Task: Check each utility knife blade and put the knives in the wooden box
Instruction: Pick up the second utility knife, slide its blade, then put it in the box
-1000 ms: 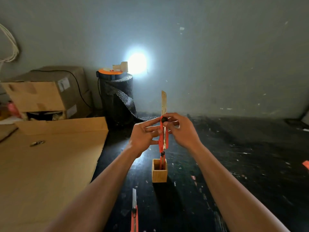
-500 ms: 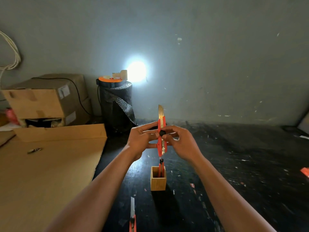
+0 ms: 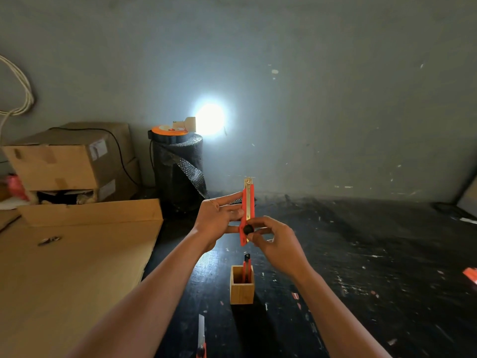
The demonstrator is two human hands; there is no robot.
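I hold a red utility knife (image 3: 248,202) upright in front of me, its blade drawn almost fully into the handle. My left hand (image 3: 218,219) grips the handle from the left. My right hand (image 3: 277,242) pinches the black slider knob low on the handle. Below, a small wooden box (image 3: 241,290) stands on the dark table with one red knife (image 3: 246,267) upright inside it. Another knife (image 3: 201,337) lies near the front edge, its blade extended away from me.
A large cardboard sheet (image 3: 72,275) covers the table's left side, with a small metal piece (image 3: 49,240) on it. Cardboard boxes (image 3: 69,161) and a black roll (image 3: 178,169) stand at the back left. A red object (image 3: 471,273) lies at the right edge.
The long extended blade has slid down into the handle. My right hand moved the black knob from the top of the handle to its lower part.
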